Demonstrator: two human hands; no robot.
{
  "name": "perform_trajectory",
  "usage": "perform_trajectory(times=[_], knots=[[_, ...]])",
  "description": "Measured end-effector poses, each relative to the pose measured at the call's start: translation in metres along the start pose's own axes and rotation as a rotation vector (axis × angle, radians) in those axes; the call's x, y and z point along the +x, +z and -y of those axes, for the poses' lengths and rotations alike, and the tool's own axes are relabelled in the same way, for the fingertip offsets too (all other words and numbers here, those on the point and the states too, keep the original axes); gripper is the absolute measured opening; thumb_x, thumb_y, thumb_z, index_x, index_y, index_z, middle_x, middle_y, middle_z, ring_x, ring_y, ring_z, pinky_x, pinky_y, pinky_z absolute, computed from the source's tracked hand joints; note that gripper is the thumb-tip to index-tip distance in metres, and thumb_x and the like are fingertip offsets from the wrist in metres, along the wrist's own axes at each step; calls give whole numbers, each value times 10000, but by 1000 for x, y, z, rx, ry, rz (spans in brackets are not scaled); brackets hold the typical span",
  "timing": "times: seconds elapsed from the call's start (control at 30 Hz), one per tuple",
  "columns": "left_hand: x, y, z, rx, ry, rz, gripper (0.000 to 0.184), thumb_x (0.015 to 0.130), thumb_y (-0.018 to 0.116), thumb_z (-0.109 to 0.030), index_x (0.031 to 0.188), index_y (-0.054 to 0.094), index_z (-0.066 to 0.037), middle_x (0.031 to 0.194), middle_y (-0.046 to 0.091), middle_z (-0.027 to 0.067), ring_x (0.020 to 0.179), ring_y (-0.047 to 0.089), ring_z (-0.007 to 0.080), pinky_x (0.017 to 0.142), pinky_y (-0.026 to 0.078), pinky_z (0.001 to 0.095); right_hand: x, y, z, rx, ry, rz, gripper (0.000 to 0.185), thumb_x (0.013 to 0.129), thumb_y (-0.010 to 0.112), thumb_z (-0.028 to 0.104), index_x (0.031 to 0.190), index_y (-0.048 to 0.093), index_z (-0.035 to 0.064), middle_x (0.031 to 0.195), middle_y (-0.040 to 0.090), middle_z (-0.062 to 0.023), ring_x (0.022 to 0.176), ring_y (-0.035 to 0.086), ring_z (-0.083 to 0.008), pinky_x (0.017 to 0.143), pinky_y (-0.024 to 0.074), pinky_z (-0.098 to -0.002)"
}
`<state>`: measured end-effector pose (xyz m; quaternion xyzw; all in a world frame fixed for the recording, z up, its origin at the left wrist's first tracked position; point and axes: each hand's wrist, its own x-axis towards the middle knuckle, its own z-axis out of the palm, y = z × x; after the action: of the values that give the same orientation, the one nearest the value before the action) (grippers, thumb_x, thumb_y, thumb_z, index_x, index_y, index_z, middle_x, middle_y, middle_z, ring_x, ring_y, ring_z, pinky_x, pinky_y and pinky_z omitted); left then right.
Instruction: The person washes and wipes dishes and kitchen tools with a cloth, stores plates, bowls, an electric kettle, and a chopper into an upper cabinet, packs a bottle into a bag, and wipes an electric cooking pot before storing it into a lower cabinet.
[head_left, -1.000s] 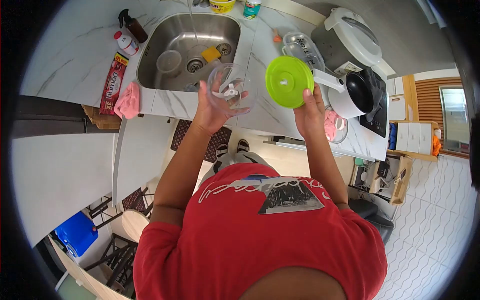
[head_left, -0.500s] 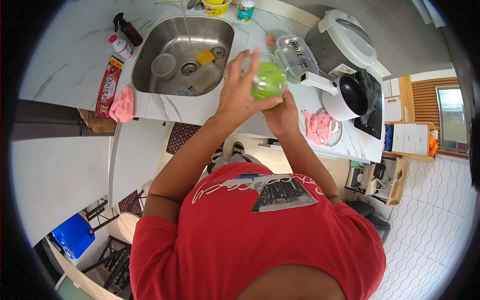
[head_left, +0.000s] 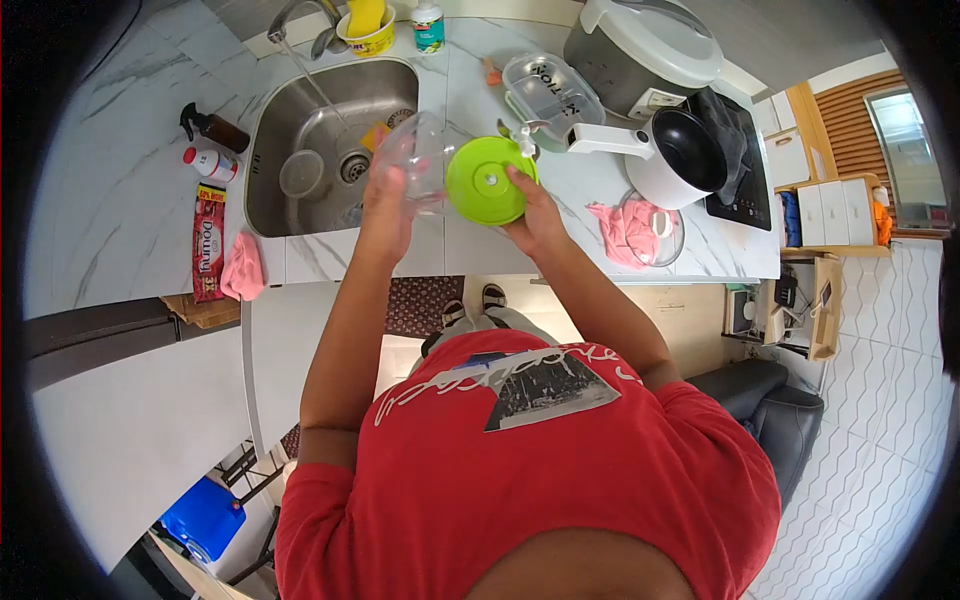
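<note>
My left hand (head_left: 386, 212) is wrapped round a clear plastic bowl (head_left: 414, 150), tilted at the right edge of the sink. My fingers show through its wall. My right hand (head_left: 537, 214) grips a round lime-green lid (head_left: 478, 202) by its right edge, with a small white piece at its middle. Lid and bowl are apart, side by side. Just beyond the lid is a small white part with shiny blade-like ends (head_left: 524, 141); whether it lies on the counter or is held by my right hand, I cannot tell.
Water runs from the tap (head_left: 277, 34) into the steel sink (head_left: 270, 165), which holds a clear round tub (head_left: 301, 174) and a yellow sponge (head_left: 374, 137). To the right are a clear rectangular container (head_left: 552, 88), a rice cooker (head_left: 610, 65), a white pot (head_left: 655, 178) and a pink cloth (head_left: 622, 233).
The green lid and clear bowl, together before, are now separate. My left hand has moved left with the bowl, while my right hand keeps the lid. The view has shifted slightly.
</note>
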<state>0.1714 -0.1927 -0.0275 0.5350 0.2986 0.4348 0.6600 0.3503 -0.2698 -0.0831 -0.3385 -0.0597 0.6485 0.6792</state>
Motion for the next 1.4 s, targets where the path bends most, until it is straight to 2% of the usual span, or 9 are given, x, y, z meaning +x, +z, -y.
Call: perform_trajectory(times=[0.17,0.43,0.5,0.67,0.8,0.9,1.03,1.2,1.4], knots=[[1,-23,41,-520,-568,-26,932,753,336,-791,1453,104,-221,1421,250,121,1249,350,372,963,356,539,-2,-30,6,-206,12,-192,409,869,586,227,1212,461,43,1122,568,-102,1009,584,-250,826,509,-424],[-1,-22,60,-690,-615,-4,920,736,367,-796,1435,147,-240,1397,284,137,1235,367,405,940,337,574,2,-48,7,-1267,-48,-310,446,758,710,298,1022,563,-29,869,620,-168,786,624,-236,656,493,-341],[0,-21,58,-706,-606,8,896,743,362,-791,1426,170,-243,1391,309,139,1234,371,410,936,339,571,5,-51,6,-1704,-649,-275,323,766,692,238,927,573,-16,713,581,-175,647,593,-262,581,465,-351],[-7,-22,52,-802,-595,60,804,770,350,-766,1384,247,-257,1377,358,155,1217,389,423,932,342,573,-3,-98,44,-1477,-669,-623,245,767,582,22,1001,511,6,799,549,-178,706,560,-289,621,449,-369],[-13,-19,47,-808,-587,71,809,773,347,-765,1390,234,-253,1395,339,164,1209,398,422,928,344,578,25,-117,51,-1558,-719,-443,281,772,591,2,1045,528,1,961,532,-167,837,548,-294,675,460,-351],[-14,-18,42,-791,-562,99,813,776,347,-763,1394,222,-251,1400,330,175,1200,405,417,910,365,578,27,-112,46,-1746,-865,-303,251,788,644,61,1019,563,3,839,566,-114,664,538,-192,627,455,-297],[-16,-19,36,-757,-526,117,842,775,364,-756,1418,176,-245,1401,323,182,1169,428,398,876,406,567,-18,-48,46,-1394,-692,-258,173,796,659,72,952,614,11,771,614,-111,652,576,-186,615,463,-284],[-16,-4,28,-673,-496,149,888,777,367,-755,1445,105,-233,1399,300,182,1155,437,366,877,420,570,-44,82,63,-1519,-749,366,134,778,644,61,899,616,11,817,598,-141,704,595,-273,648,486,-339],[-16,8,7,-597,-513,119,938,755,298,-805,1442,130,-190,1407,256,135,1191,383,324,945,346,599,-19,90,42,-1789,-705,440,148,771,600,66,909,622,17,817,570,-154,743,584,-348,683,482,-419]])
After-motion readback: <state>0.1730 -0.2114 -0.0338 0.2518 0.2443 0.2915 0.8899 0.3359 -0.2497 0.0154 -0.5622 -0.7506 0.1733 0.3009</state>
